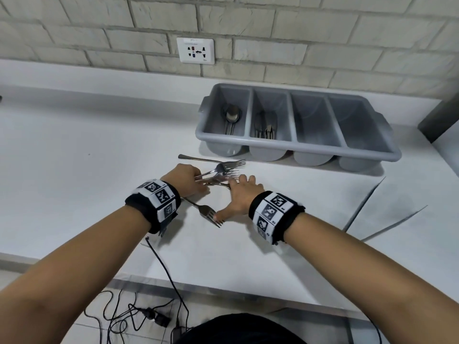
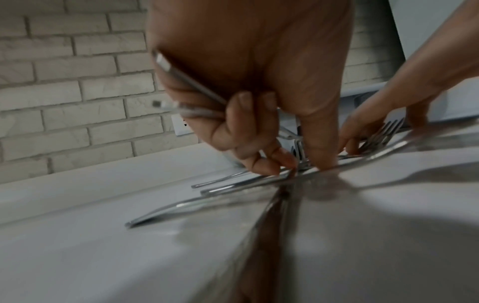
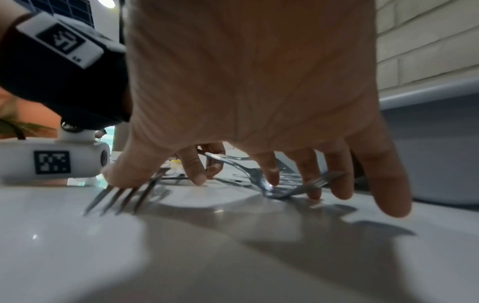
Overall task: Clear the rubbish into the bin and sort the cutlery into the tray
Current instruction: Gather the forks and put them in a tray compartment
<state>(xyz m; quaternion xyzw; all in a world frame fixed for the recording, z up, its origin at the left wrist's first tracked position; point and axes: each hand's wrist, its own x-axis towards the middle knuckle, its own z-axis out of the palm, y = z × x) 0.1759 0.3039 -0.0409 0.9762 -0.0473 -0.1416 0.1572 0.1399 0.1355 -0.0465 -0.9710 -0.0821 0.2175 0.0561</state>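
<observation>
Several steel forks lie on the white counter in front of the grey four-compartment tray. My left hand grips a bundle of forks by the handles. In the left wrist view the handles cross its palm while thumb and forefinger pinch one more fork against the counter. My right hand is spread flat. Its fingertips press on fork heads and its thumb rests on a separate fork. Another fork lies farther back. Spoons fill the tray's leftmost compartment, with other cutlery in the second.
The tray's two right compartments hold nothing. A wall socket sits in the brick wall behind. Black cables hang over the counter's front edge. A dark object stands at the far right.
</observation>
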